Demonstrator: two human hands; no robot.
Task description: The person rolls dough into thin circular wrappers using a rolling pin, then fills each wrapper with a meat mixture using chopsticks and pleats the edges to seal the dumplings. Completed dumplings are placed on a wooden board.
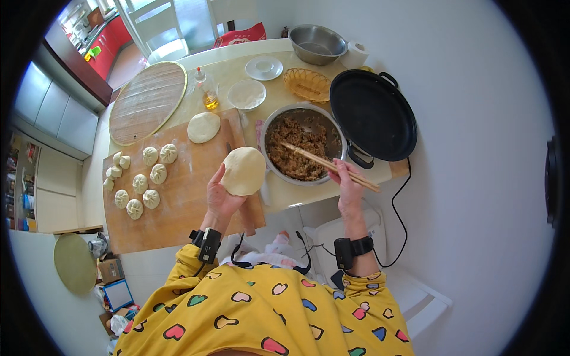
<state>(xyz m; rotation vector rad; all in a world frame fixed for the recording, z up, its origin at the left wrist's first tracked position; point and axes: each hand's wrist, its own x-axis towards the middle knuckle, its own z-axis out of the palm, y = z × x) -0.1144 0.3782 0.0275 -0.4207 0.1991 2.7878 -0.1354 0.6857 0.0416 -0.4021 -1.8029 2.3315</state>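
Observation:
A round, flat dough wrapper [244, 171] rests on the palm and fingers of my left hand [222, 196], above the right edge of the wooden board [178, 231]. My right hand [347, 180] grips a pair of wooden chopsticks [318, 160], whose tips are in the minced filling [296, 138]. That filling sits in a steel bowl [266, 153]. Several pleated buns [150, 199] stand on the board's left part, beside small cut dough pieces [116, 165]. Another rolled wrapper [204, 127] lies at the board's far side. A rolling pin [246, 218] is partly hidden by my left hand and the wrapper.
Right of the bowl, a black electric pan [374, 115] leans close, its cord [394, 209] hanging down. Behind are an oil bottle [209, 95], flour bowl [247, 94], saucer [264, 68], woven basket [307, 83] and steel basin [317, 44]. A round mat [149, 102] lies far left.

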